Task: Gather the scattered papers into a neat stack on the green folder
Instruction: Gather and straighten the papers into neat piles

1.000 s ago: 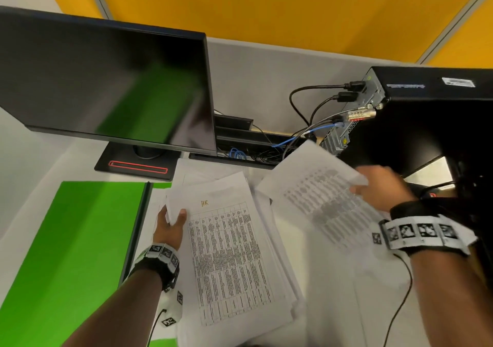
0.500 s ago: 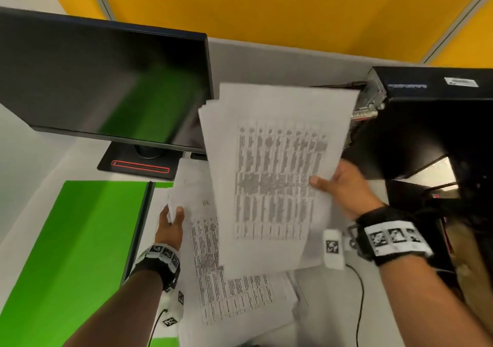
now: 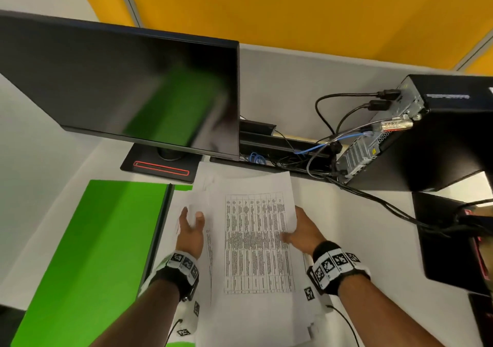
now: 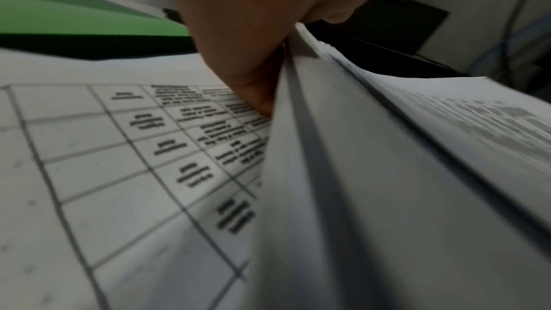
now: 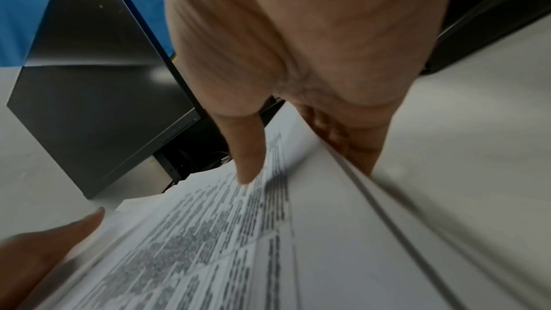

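The green folder (image 3: pixel 93 253) lies open and flat at the left of the desk; its edge shows in the left wrist view (image 4: pixel 74 20). Right beside it sits the pile of printed papers (image 3: pixel 256 240), its edges uneven. My left hand (image 3: pixel 190 224) pinches the pile's left edge, and the left wrist view shows the hand (image 4: pixel 247 44) holding lifted sheets (image 4: pixel 387 173) above a printed table sheet (image 4: pixel 119 162). My right hand (image 3: pixel 301 229) grips the right edge of the top batch, with the thumb (image 5: pixel 247 150) on the print and the fingers (image 5: pixel 351 140) underneath.
A black monitor (image 3: pixel 120 87) on its stand (image 3: pixel 160 168) rises just behind the folder and pile. A black computer tower (image 3: pixel 440 133) with cables (image 3: pixel 373 194) stands at the back right, and a dark flat object (image 3: pixel 448 240) lies at the right edge.
My right hand picked up a batch of sheets from the right, swung it up and left, and brought it down onto the pile. The left hand stayed at the pile's left edge.
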Available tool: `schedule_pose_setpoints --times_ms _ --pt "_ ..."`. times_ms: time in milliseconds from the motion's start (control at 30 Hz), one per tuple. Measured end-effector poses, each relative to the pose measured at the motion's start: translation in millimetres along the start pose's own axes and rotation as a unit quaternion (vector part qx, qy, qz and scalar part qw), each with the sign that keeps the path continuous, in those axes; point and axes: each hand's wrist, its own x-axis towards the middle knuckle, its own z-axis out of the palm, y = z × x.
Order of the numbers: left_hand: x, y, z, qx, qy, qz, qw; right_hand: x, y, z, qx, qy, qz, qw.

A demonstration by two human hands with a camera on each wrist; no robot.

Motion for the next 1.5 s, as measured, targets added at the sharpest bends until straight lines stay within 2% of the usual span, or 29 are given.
schedule_pose_setpoints --times_ms 100,167,233,367,433,567,667,733,833,900,1033,1167,1367,1500 --pt "-9 1 3 0.011 0.004 0.028 1.000 9 -10 5 -0.015 0.026 0.027 0.999" --pt "-12 -1 6 0.001 0.013 0.042 0.999 13 -15 6 -0.079 0.029 0.036 0.996" --pt "-10 -3 8 -0.008 0.017 0.049 0.999 16 -17 9 -0.152 0.021 0.022 0.988" --pt "6 -4 5 -0.048 0.006 0.083 0.995 14 -19 11 -0.231 -0.010 0.014 0.973" --pt "17 0 2 -0.059 -0.007 0.103 0.993 13 -26 11 -0.286 -0.043 0.023 0.957" --pt "37 11 2 -0.030 0.001 0.133 0.991 11 -51 7 -0.426 -0.076 0.028 0.901" --pt "48 11 3 0.002 0.011 0.143 0.990 16 -62 3 -0.458 -0.091 0.041 0.883" --pt "52 11 2 0.000 0.008 0.142 0.990 23 -69 -3 -0.459 -0.061 0.042 0.885" --pt "57 13 0 0.023 0.010 0.150 0.988 44 -82 -5 -0.413 0.004 -0.005 0.911" --pt "60 14 -1 0.061 0.008 0.158 0.985 60 -90 1 -0.386 -0.004 -0.031 0.922" --pt "62 22 -1 0.117 0.012 0.155 0.981 78 -96 17 -0.401 -0.047 -0.050 0.914" --pt "57 20 -2 0.142 0.011 0.162 0.977 77 -93 29 -0.399 -0.028 -0.058 0.915" --pt "42 19 0 0.131 -0.003 0.144 0.981 64 -73 36 -0.352 0.005 -0.061 0.934" --pt "26 8 3 0.046 0.008 0.102 0.994 58 -65 35 -0.279 0.016 -0.035 0.960"
